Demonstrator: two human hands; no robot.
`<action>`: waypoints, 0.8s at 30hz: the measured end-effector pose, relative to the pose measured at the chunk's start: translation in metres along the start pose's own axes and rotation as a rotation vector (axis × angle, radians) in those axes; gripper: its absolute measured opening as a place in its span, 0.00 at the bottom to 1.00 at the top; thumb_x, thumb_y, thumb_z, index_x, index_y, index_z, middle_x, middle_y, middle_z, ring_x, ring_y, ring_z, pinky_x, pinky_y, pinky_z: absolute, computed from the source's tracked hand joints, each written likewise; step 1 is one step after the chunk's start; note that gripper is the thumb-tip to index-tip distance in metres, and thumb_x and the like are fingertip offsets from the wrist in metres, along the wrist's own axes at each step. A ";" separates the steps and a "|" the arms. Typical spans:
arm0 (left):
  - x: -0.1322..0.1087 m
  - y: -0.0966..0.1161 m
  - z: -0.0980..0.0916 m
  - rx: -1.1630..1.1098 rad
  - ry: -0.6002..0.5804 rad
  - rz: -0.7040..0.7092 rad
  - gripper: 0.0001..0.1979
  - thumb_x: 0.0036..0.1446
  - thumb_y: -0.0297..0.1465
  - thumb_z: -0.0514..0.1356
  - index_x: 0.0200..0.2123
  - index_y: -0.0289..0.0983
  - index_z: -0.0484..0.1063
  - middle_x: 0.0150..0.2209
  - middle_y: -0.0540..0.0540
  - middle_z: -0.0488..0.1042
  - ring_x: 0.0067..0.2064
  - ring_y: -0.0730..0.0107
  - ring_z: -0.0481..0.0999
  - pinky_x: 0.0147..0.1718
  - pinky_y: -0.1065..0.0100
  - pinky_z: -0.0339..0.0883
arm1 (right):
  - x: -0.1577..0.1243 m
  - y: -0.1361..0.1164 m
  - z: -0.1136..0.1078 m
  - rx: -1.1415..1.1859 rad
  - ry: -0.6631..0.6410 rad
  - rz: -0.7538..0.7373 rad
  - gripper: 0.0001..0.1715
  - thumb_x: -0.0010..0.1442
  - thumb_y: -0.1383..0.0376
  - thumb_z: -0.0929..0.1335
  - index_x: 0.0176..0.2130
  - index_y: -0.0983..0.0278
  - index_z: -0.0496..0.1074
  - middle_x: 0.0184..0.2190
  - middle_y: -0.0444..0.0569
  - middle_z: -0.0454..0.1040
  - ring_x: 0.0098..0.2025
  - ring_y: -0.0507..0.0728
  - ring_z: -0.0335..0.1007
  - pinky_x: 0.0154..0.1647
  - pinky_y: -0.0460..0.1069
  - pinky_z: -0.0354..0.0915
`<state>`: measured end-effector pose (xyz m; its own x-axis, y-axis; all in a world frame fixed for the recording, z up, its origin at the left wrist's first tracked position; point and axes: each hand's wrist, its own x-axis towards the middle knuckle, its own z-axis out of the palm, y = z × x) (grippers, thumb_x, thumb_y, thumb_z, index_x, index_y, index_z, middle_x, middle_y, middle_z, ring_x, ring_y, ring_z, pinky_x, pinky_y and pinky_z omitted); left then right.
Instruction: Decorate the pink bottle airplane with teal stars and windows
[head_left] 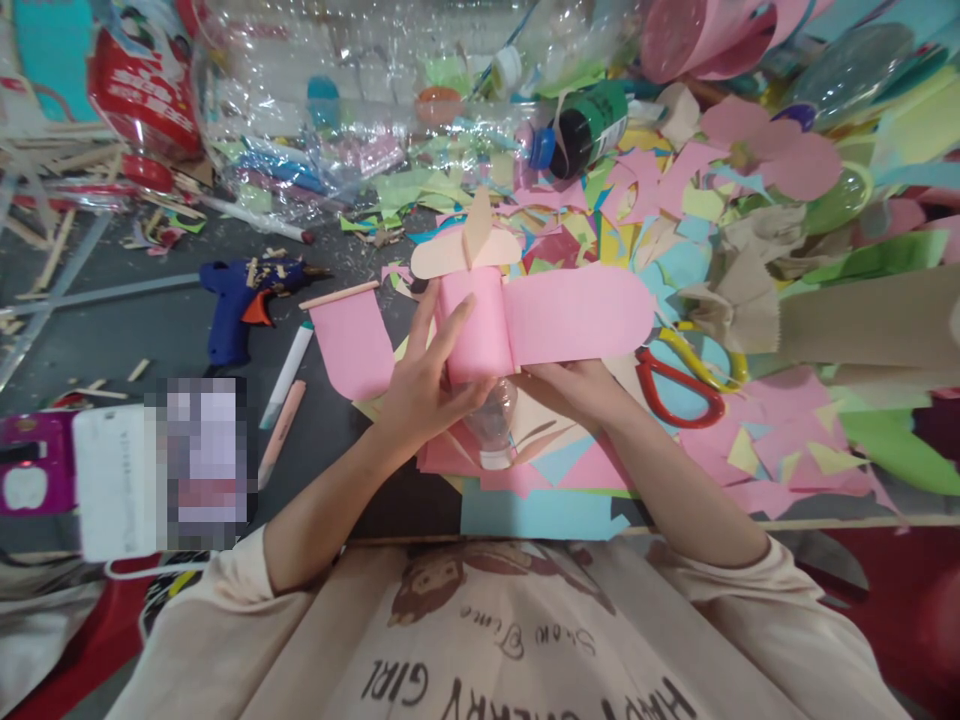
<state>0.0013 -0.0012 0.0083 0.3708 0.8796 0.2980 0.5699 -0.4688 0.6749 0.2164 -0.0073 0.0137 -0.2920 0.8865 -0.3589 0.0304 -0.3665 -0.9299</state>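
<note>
I hold a small clear plastic bottle [493, 420] wrapped in pink paper [474, 330], with a wide pink paper wing [585, 316] sticking out to the right and a beige paper tail piece [469, 245] at the far end. My left hand [424, 375] presses against the pink wrap with fingers curled around it. My right hand [577, 385] grips the bottle from the right, under the wing. Another pink paper piece [352, 340] with a wooden stick along its edge lies just to the left.
A blue glue gun [240, 300] lies on the dark table to the left, beside two pens [285, 380]. Red-handled scissors [679, 390] rest on coloured paper scraps [780, 440] at right. Big clear plastic bottles [337, 90] and a green bottle [589, 125] stand behind.
</note>
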 end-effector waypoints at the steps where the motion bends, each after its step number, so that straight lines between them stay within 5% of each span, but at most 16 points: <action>1: 0.000 0.000 0.000 -0.002 0.004 0.001 0.39 0.61 0.57 0.55 0.70 0.49 0.51 0.73 0.38 0.48 0.73 0.42 0.51 0.66 0.45 0.58 | 0.000 -0.003 -0.001 0.000 -0.004 -0.002 0.32 0.58 0.47 0.72 0.58 0.54 0.73 0.63 0.48 0.71 0.67 0.64 0.64 0.68 0.60 0.60; 9: -0.001 -0.003 0.001 0.009 0.017 0.007 0.40 0.60 0.59 0.53 0.70 0.48 0.52 0.73 0.37 0.50 0.73 0.43 0.51 0.64 0.47 0.62 | -0.001 -0.019 -0.016 0.031 -0.076 0.181 0.35 0.50 0.51 0.78 0.55 0.55 0.76 0.59 0.48 0.76 0.66 0.65 0.66 0.70 0.62 0.60; 13: 0.000 -0.003 0.000 0.011 0.015 0.009 0.41 0.60 0.61 0.52 0.70 0.49 0.52 0.73 0.37 0.50 0.73 0.43 0.51 0.64 0.46 0.62 | -0.001 -0.027 -0.018 0.078 -0.189 0.266 0.26 0.49 0.52 0.79 0.46 0.59 0.81 0.52 0.50 0.81 0.65 0.65 0.67 0.71 0.63 0.60; 19: 0.000 -0.003 -0.001 0.028 0.004 0.018 0.41 0.60 0.61 0.51 0.70 0.48 0.52 0.73 0.38 0.50 0.73 0.44 0.51 0.64 0.46 0.61 | -0.002 -0.037 -0.014 0.132 -0.101 0.328 0.26 0.48 0.61 0.80 0.48 0.58 0.80 0.54 0.46 0.80 0.62 0.62 0.72 0.72 0.63 0.60; 24: 0.001 -0.003 -0.002 -0.001 -0.002 0.025 0.41 0.60 0.60 0.52 0.70 0.49 0.52 0.73 0.38 0.49 0.73 0.44 0.52 0.63 0.48 0.63 | 0.002 -0.037 -0.015 0.205 -0.245 0.411 0.14 0.51 0.60 0.78 0.39 0.60 0.83 0.49 0.46 0.82 0.59 0.60 0.74 0.72 0.60 0.59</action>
<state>-0.0010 0.0011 0.0077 0.3860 0.8676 0.3136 0.5595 -0.4904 0.6682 0.2291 0.0117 0.0459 -0.5113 0.5746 -0.6391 0.0092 -0.7399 -0.6726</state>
